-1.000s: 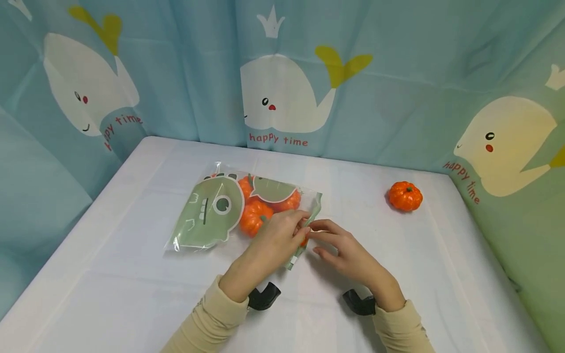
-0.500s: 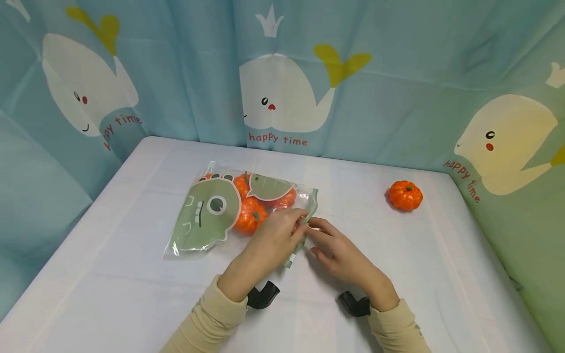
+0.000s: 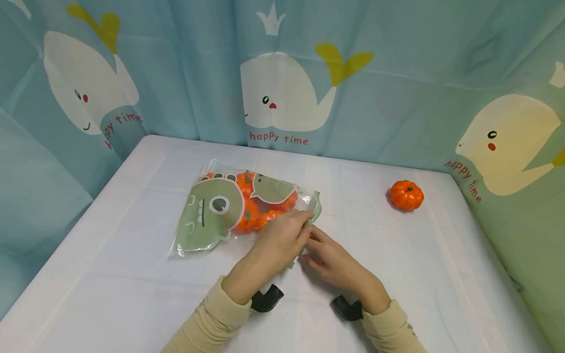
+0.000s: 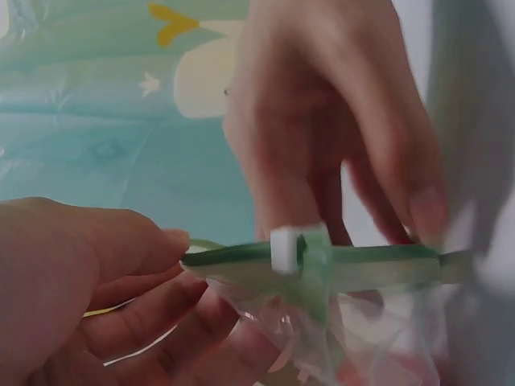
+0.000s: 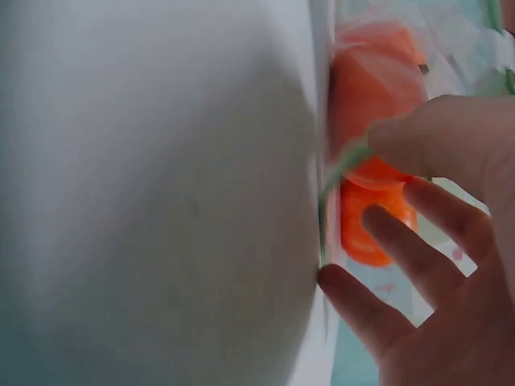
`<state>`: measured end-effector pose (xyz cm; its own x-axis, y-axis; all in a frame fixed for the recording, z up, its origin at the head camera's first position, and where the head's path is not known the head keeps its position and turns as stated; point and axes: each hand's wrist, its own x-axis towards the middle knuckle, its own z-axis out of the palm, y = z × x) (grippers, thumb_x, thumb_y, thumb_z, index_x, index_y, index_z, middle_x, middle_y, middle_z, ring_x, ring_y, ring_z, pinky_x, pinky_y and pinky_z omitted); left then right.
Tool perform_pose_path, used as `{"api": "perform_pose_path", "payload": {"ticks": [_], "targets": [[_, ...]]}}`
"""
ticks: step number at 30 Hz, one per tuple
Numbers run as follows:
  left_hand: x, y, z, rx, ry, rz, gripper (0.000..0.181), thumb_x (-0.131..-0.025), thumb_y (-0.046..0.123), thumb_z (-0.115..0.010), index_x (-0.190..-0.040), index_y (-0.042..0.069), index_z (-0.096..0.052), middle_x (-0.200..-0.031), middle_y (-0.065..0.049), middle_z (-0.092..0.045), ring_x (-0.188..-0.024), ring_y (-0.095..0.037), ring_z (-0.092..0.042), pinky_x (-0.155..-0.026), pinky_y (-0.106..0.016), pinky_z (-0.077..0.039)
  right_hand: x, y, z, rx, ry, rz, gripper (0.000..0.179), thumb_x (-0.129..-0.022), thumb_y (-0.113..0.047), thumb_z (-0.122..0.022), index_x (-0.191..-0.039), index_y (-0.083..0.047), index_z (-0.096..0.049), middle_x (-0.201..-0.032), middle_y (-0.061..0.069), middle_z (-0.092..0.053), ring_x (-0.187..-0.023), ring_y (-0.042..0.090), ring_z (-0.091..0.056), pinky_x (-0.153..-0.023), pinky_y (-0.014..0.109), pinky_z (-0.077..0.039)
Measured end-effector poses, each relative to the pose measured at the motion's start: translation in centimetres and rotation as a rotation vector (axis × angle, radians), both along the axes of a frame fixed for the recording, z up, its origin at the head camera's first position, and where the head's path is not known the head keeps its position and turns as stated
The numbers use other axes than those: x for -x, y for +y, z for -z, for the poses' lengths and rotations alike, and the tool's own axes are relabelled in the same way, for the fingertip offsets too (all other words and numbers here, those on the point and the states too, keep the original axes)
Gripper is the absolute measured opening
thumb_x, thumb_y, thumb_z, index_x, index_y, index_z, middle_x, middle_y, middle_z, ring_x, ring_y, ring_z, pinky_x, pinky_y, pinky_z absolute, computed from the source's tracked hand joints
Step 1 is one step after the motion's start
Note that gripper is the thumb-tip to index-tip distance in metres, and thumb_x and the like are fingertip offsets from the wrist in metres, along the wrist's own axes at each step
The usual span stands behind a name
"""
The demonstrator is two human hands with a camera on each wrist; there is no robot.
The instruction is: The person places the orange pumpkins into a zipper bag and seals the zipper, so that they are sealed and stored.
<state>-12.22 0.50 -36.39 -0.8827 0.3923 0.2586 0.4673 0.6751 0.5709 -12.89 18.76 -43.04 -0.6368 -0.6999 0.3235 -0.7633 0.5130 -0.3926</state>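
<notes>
A clear zip bag (image 3: 209,211) with green cartoon prints lies on the table, several orange toy pumpkins (image 3: 247,215) inside it. My left hand (image 3: 280,240) pinches the green edge strip (image 4: 386,253) between thumb and fingers. Opposite it, my right hand (image 3: 333,260) touches the strip near its lower end; in the right wrist view its thumb tip meets the green edge and the other fingers are spread. A white piece (image 4: 283,250) sits on the strip between the hands in the left wrist view. The left hand partly hides the pumpkins in the head view.
One loose toy pumpkin (image 3: 406,195) stands at the back right of the white table (image 3: 441,274). A blue-green curtain (image 3: 388,98) printed with whales hangs behind and beside the table. Black wrist mounts (image 3: 267,298) project under both wrists.
My right hand has moved left, closer to the bag's edge and the left hand. The pumpkins inside have shifted; one now shows just above the left hand. The bag moved slightly.
</notes>
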Motion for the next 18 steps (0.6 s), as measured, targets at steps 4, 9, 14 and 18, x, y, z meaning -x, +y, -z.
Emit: {"api": "perform_pose_path", "payload": {"ticks": [4,9,14,18], "targets": [[-0.19,0.24,-0.12,-0.027,-0.035,0.026,0.026,-0.097,0.012,-0.06,-0.12,0.003,-0.067,-0.103,-0.006,-0.069,-0.092,-0.018,-0.062,-0.084,-0.031,-0.055,-0.24,-0.07,0.15,-0.031,0.023,0.01,0.029,-0.085,0.0,-0.069,-0.113,-0.008,-0.065,-0.118,0.005,-0.056,-0.109,0.017,-0.057,-0.091,0.035,-0.052],[-0.03,-0.04,-0.13,-0.046,-0.091,0.001,0.027,-0.097,0.017,-0.062,-0.122,0.007,-0.066,-0.097,-0.002,-0.067,-0.084,-0.014,-0.058,-0.076,-0.027,-0.053,-0.24,0.33,-0.23,-0.061,-0.01,0.037,0.043,-0.085,-0.001,-0.071,-0.126,-0.006,-0.062,-0.133,0.009,-0.055,-0.121,0.021,-0.056,-0.098,0.039,-0.052],[0.21,-0.36,-0.42,-0.048,-0.101,-0.011,0.028,-0.096,0.017,-0.064,-0.122,0.007,-0.067,-0.093,-0.001,-0.066,-0.08,-0.014,-0.056,-0.073,-0.025,-0.052,-0.14,0.48,-0.7,-0.074,-0.034,0.03,0.048,-0.086,-0.001,-0.071,-0.132,-0.005,-0.06,-0.142,0.012,-0.051,-0.129,0.026,-0.054,-0.102,0.042,-0.05],[0.16,-0.41,-0.42,-0.048,-0.087,-0.006,0.026,-0.096,0.014,-0.064,-0.121,0.007,-0.067,-0.091,0.0,-0.065,-0.078,-0.013,-0.056,-0.07,-0.023,-0.051,-0.18,0.35,-0.71,-0.086,-0.017,-0.006,0.045,-0.085,-0.001,-0.071,-0.129,-0.006,-0.061,-0.139,0.011,-0.052,-0.128,0.025,-0.053,-0.101,0.042,-0.05]]}}
